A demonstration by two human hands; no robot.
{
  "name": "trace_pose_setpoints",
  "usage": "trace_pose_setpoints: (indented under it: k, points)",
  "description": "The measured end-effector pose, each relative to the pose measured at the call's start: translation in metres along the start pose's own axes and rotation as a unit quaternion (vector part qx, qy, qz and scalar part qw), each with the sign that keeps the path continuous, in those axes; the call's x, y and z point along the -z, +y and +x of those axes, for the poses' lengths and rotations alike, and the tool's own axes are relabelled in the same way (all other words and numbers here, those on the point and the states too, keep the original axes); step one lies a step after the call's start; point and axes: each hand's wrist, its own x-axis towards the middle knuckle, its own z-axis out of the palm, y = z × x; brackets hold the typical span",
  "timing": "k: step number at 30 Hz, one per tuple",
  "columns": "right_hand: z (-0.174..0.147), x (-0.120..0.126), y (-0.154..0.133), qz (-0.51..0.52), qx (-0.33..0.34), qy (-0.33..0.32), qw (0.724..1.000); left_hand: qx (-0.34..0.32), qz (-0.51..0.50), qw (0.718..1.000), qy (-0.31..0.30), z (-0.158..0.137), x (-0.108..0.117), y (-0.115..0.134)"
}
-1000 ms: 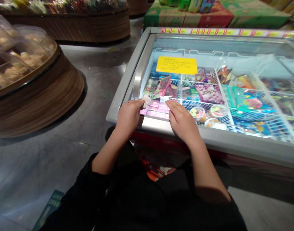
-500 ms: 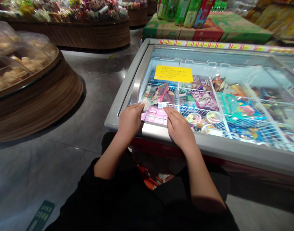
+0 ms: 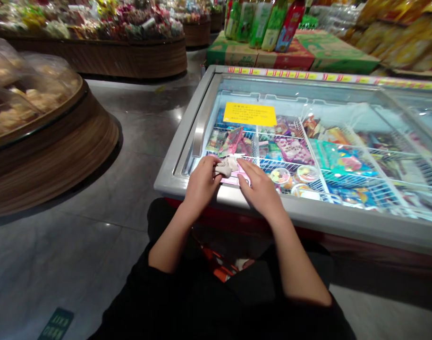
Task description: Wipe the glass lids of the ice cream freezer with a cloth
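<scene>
two bare hands meet over the near left corner of the chest freezer [image 3: 308, 208], with one crumpled pale cloth [image 3: 227, 167] between them. the left hand [image 3: 201, 186] pinches the cloth's left side, thumb and fingers closing on its folds. the right hand [image 3: 260, 189] is flat-ish and loosely spread, palm down, its fingertips just beside the cloth's right edge; whether they touch it i cannot tell. the cloth lies over the freezer's glass lid, near the front rim; whether it rests on the glass or hangs just above it is not clear.

under the glass at that corner of the freezer show pink boxes [image 3: 233, 181], partly hidden by the cloth and hands. farther along the freezer's front, past the right hand, sit clear-lidded cups [image 3: 280, 175], and behind them a purple bag [image 3: 294, 149]. a yellow notice [image 3: 250, 114] is toward the freezer's back, and a curved metal handle [image 3: 199, 137] runs along its left end. beyond the freezer's back edge stand green bottles [image 3: 258, 26].

the step in hand looks like gathering or refolding the cloth. as i judge it, the next move calls for a secure hold on the loose folds and light, even pressure wherever cloth meets glass.
</scene>
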Motion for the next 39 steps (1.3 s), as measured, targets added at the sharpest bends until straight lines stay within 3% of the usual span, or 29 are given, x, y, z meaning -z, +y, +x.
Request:
trace_pose_setpoints:
  k: [5, 11, 15, 18, 23, 28, 31, 33, 36, 39]
  points:
    - [0.009, -0.003, -0.007, 0.032, 0.018, -0.021, 0.999, -0.043, -0.05, 0.998, -0.005, -0.004, 0.006, -0.015]
    - [0.027, -0.017, -0.025, 0.046, -0.007, -0.058, 0.997, -0.067, -0.096, 0.989, -0.085, -0.01, 0.029, -0.029]
    - [0.029, -0.016, -0.022, 0.029, 0.025, -0.046, 0.998, -0.049, -0.077, 0.995, -0.026, -0.011, 0.042, -0.042]
    - [0.018, 0.0, -0.009, -0.013, 0.018, -0.03, 0.999, -0.045, -0.037, 0.998, 0.033, -0.007, 0.039, -0.043]
    - [-0.005, 0.019, -0.006, -0.086, -0.001, 0.015, 0.996, -0.054, -0.003, 0.998, 0.026, 0.003, 0.015, -0.035]
    - [0.008, -0.009, -0.042, -0.063, 0.044, -0.057, 0.995, -0.037, 0.017, 0.999, -0.005, 0.003, 0.008, -0.036]
    - [0.022, -0.021, -0.045, -0.048, 0.055, -0.076, 0.994, -0.051, 0.011, 0.999, -0.014, 0.003, 0.011, -0.04]
    - [0.022, -0.017, -0.032, -0.048, 0.036, -0.056, 0.997, -0.051, 0.009, 0.999, -0.005, 0.003, 0.011, -0.042]
    - [0.004, 0.0, -0.008, -0.089, -0.013, 0.03, 0.996, -0.041, 0.011, 0.999, 0.016, 0.002, 0.009, -0.039]
    - [-0.022, 0.013, -0.007, -0.131, -0.045, 0.071, 0.988, -0.027, 0.016, 0.999, 0.028, 0.0, 0.008, -0.032]
